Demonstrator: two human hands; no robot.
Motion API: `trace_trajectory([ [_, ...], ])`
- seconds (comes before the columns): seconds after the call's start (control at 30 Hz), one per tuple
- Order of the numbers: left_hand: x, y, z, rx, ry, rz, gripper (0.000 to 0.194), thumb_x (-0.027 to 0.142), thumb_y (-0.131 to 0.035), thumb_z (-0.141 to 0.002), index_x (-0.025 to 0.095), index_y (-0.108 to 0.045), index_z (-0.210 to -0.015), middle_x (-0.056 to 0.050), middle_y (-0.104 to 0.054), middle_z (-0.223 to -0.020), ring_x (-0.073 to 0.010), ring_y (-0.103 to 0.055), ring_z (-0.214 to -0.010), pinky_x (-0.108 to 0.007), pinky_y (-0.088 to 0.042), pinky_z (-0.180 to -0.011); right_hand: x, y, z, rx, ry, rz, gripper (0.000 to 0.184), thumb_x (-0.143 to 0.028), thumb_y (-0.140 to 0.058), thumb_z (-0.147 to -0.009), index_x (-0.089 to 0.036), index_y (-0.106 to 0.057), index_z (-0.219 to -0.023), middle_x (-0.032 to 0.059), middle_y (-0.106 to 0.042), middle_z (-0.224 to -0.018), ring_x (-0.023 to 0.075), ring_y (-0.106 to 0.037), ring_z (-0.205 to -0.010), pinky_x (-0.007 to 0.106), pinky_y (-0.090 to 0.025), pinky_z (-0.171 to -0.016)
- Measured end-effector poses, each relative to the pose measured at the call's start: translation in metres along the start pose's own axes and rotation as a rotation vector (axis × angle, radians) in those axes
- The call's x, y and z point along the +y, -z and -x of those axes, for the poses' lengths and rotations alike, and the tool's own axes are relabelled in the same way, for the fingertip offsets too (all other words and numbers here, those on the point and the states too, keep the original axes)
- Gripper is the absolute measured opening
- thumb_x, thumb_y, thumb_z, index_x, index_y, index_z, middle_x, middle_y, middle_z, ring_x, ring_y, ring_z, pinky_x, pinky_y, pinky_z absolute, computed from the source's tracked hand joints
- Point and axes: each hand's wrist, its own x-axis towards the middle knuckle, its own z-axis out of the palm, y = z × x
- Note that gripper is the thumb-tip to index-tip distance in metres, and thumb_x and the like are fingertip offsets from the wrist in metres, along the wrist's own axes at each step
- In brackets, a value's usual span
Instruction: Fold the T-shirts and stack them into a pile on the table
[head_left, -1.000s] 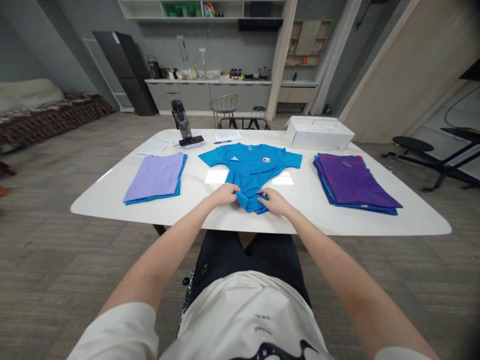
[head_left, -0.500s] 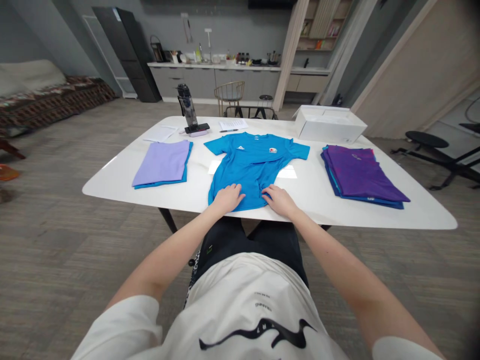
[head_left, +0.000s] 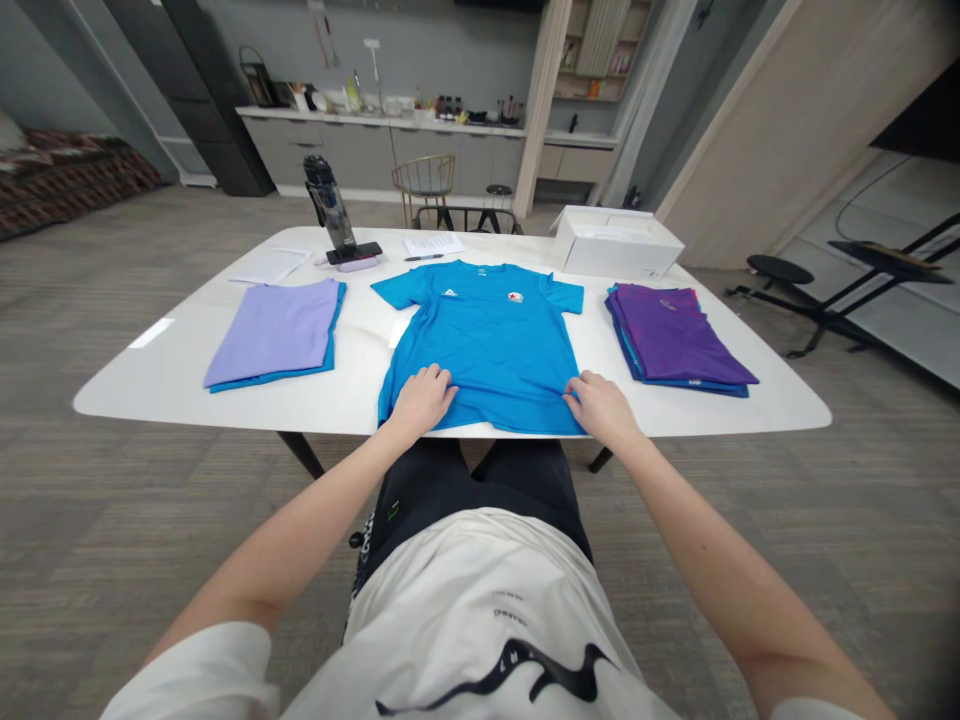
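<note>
**Now the blue T-shirt point(head_left: 480, 340) lies flat, right down to the bottom**

A moment ago the bottom of the shirt was bunched and narrow under my fingers. Now I've drawn my hands apart, and the hem point(head_left: 480, 425) lies open at its full width, reaching the near edge of the white table point(head_left: 150, 395). The shirt sits at 12 o'clock, front up, collar away from me, sleeves out to both sides. The body looks smooth, with only soft creases low down.

My left hand point(head_left: 421, 400) rests spread and flat on the cloth near the hem. My right hand point(head_left: 602, 410) sits at the opposite corner, fingers curled down on the fabric; I can't tell whether it's pinching. The two are well apart.

A lilac stack of shirts point(head_left: 274, 335) lies at 10 o'clock, a purple stack of shirts point(head_left: 671, 335) at 2 o'clock, and a white box point(head_left: 619, 245) at 1 o'clock.
</note>
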Motion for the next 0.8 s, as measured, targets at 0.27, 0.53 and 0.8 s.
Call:
trace_trajectory([
  [0.27,-0.015,-0.028,0.003,-0.097,0.023,0.078,0.072,0.062,-0.037,-0.102,0.032,-0.023,-0.166,-0.009,-0.020,-0.173,-0.0350,-0.014,-0.160,-0.069,-0.012,-0.124,-0.009,-0.054,-0.003,-0.034,0.129,-0.141,0.058,-0.052,-0.034,-0.107,-0.031,-0.039,-0.161,0.0048,-0.033,-0.169,0.0327,-0.026,-0.156,0.060,-0.022,-0.124],
  [0.53,-0.011,-0.020,0.036,-0.151,-0.033,0.109,0.073,0.067,-0.032,-0.102,0.036,-0.019,-0.166,-0.004,-0.011,-0.174,-0.0310,-0.012,-0.161,-0.066,-0.008,-0.126,0.019,-0.049,0.016,-0.100,0.060,-0.117,0.078,-0.069,-0.039,-0.100,-0.031,-0.025,-0.166,0.0065,-0.026,-0.171,0.0376,-0.020,-0.157,0.072,-0.019,-0.121],
  [0.8,0.003,-0.009,0.027,-0.087,0.021,0.093,0.070,0.060,-0.032,-0.104,0.030,-0.023,-0.166,-0.009,-0.015,-0.174,-0.0314,-0.016,-0.160,-0.060,-0.022,-0.126,0.040,-0.045,-0.007,-0.069,0.069,-0.240,0.088,-0.071,-0.056,-0.091,-0.028,-0.032,-0.164,0.0130,-0.027,-0.170,0.0392,-0.020,-0.157,0.074,-0.016,-0.120],
])
